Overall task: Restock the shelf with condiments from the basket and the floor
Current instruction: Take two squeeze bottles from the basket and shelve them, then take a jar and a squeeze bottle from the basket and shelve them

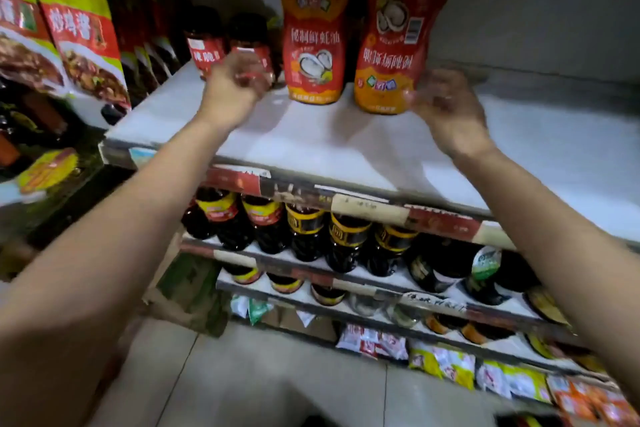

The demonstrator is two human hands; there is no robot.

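**Both hands up at the top shelf, two sauce bottles standing**

I see two orange-and-red squeeze bottles on the white top shelf (346,146), side by side near its middle and well back from the near edge. Each stands with its long axis vertical. The left bottle (313,45) has its front label toward me; the right bottle (391,55) shows a barcode.

My right hand (446,111) is just right of the right bottle's base, fingers loose and spread and gripping nothing. Blur hides whether the fingertips touch it.

My left hand (235,87) is further left with its fingers curled, in front of a dark-lidded, red-labelled jar (247,42). I cannot tell whether it grasps that jar. A second jar (204,43) stands just left of it.

Dark bottles (343,239) line the shelf below.
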